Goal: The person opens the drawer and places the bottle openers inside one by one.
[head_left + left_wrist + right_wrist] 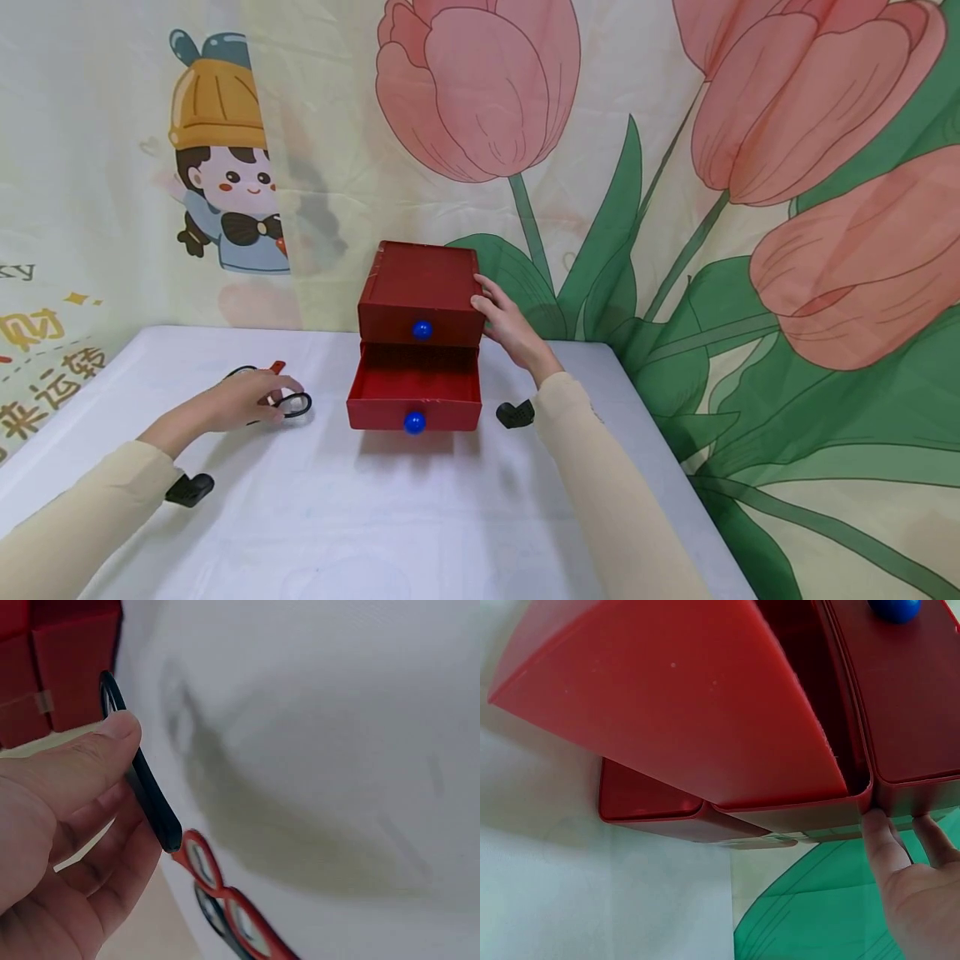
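My left hand (251, 398) is over the left of the table, thumb and fingers pinching black-rimmed eyeglasses (154, 802). Part of the frame is hidden behind the hand. A red frame with oval openings (240, 922) shows just beyond them in the left wrist view. Right of that hand stands a red drawer cabinet (423, 279) with blue knobs. Its upper drawer (386, 323) is closed, while the drawer below (375, 414) is pulled out and looks bare inside. My right hand (513, 325) rests extended fingers against the cabinet's right side.
A white cloth covers the table (420, 525). Behind the cabinet hangs a printed curtain (330, 125) with tulips and a cartoon figure. Black wrist devices (190, 490) show near both sleeves. The open drawer juts toward me.
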`<state>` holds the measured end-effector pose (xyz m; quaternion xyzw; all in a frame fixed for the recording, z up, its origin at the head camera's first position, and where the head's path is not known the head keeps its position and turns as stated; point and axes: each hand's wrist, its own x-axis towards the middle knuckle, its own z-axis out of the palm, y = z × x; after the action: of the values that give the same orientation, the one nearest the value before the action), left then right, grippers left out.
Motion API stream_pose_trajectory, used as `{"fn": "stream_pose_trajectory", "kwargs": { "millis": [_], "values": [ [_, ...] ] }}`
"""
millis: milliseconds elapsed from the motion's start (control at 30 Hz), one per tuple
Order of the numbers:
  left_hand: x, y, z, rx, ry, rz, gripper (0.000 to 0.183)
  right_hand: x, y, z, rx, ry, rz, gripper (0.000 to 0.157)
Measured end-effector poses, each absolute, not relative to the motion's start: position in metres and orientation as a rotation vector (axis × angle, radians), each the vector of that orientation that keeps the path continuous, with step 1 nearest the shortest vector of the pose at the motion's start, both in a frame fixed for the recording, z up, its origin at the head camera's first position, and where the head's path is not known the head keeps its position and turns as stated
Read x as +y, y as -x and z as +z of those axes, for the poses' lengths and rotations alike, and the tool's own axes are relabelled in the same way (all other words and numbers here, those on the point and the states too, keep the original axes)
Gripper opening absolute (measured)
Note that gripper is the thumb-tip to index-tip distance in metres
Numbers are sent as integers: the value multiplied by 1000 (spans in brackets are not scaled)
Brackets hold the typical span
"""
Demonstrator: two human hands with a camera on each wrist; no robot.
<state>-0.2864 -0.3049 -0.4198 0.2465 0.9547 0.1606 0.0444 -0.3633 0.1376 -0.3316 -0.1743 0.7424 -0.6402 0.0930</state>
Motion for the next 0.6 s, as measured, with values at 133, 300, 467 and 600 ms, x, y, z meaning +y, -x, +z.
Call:
{"fn": "stream_pose_trajectory", "kwargs": {
  "millis": [133, 300, 467, 600],
  "values": [
    [-297, 285, -407, 2938, -823, 550, 44, 137, 363, -332, 2207, 523, -1902, 61],
    [-283, 280, -388, 2927, -826, 607, 46, 137, 364, -332, 2197, 525, -1906, 61],
    [-268, 274, -367, 2933, -868, 599, 48, 136, 364, -332, 2200, 528, -1902, 61],
    [-259, 271, -352, 2963, -955, 544, 48, 137, 363, -332, 2206, 526, -1905, 61]
  ]
}}
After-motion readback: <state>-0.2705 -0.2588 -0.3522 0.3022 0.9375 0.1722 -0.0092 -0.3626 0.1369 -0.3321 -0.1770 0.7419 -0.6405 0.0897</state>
